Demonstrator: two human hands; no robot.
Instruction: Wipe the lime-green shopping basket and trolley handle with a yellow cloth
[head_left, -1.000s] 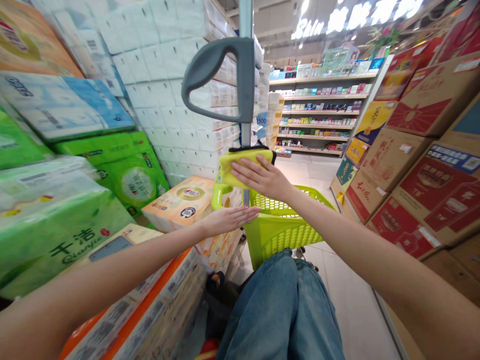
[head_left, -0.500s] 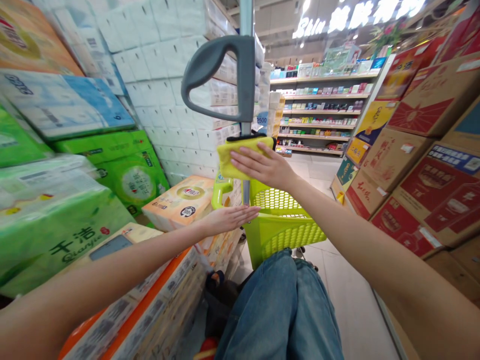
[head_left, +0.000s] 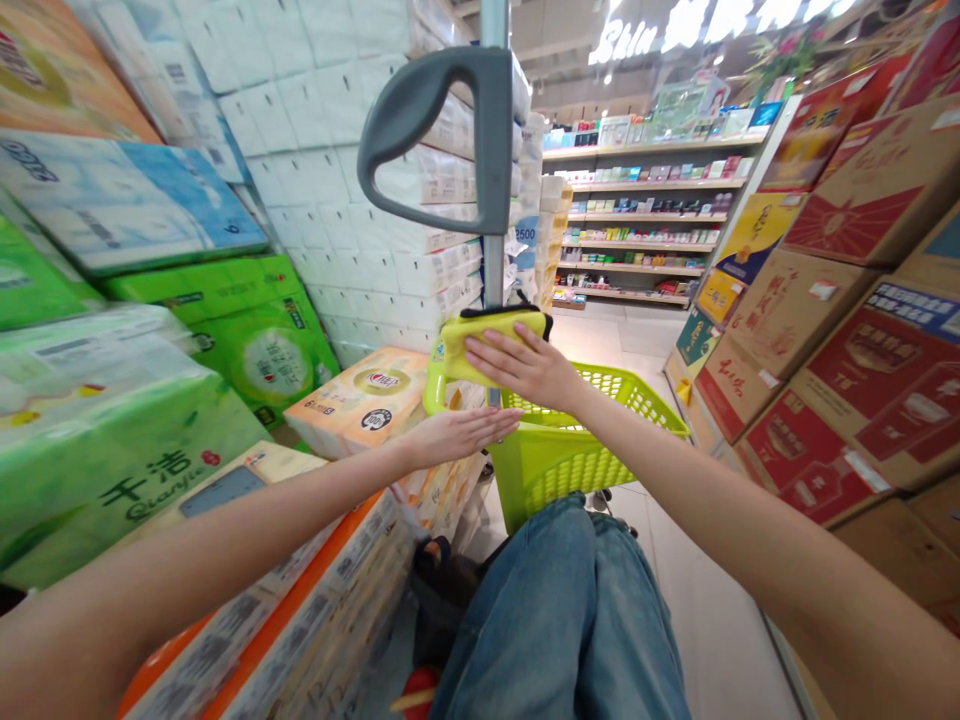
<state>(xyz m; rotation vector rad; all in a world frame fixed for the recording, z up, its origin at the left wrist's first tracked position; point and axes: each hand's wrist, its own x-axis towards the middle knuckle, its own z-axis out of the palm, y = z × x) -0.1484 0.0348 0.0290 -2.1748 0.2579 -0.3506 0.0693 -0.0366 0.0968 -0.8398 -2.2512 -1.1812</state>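
My right hand (head_left: 525,362) lies flat over the front of a yellow cloth-like piece (head_left: 459,350) with a black edge, its fingers stretched out and slightly apart, the thumb hidden. The piece rests against the metal pole (head_left: 493,270) of a lime-green basket trolley (head_left: 577,470), below a grey loop handle (head_left: 491,150). Lower down, my left hand (head_left: 457,436) is held out flat, fingers straight and close together, its tips beside the pole near the basket's rim. Whether it touches the pole I cannot tell. Nothing shows in it.
On the left stand stacked tissue packs, green ones (head_left: 135,430) and orange ones (head_left: 367,395), with a white wall of packs (head_left: 322,170) behind. Cartons (head_left: 862,370) are piled on the right. Stocked shelves (head_left: 645,215) stand at the back. My knees (head_left: 570,610) are close to the basket.
My right hand and the yellow piece have slid down the pole, further below the grey handle. More of the basket's far rim shows. The left hand has barely moved.
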